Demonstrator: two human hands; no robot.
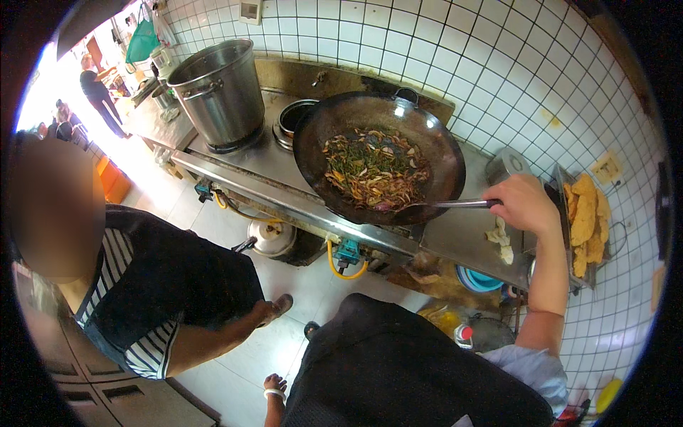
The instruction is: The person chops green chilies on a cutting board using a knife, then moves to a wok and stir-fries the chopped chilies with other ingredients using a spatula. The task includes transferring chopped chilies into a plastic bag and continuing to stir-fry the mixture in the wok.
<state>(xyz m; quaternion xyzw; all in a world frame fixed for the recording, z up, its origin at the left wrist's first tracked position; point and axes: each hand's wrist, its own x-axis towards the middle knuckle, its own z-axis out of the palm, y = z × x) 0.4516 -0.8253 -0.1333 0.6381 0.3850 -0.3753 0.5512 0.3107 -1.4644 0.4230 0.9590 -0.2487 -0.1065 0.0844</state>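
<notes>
My right hand point(518, 203) grips the dark handle end of a metal cooking utensil point(459, 204). The utensil's far end rests among sliced onions and green herbs point(373, 168) at the near side of a large wok point(443, 149); its tip is hidden in the food. The wok sits on a stainless steel stove point(256, 160). Low in the picture, my left hand point(275, 382) hangs beside my black apron, a white bracelet on its wrist, with bent fingers and nothing visible in it.
At the left stands a co-worker in a black apron point(187, 272). A tall steel stockpot point(221, 101) occupies the stove's left part. Golden fried pieces point(587, 219) lie in a tray at the right. Gas valves with yellow hoses point(347, 256) line the stove front; a lidded pot point(272, 237) sits below.
</notes>
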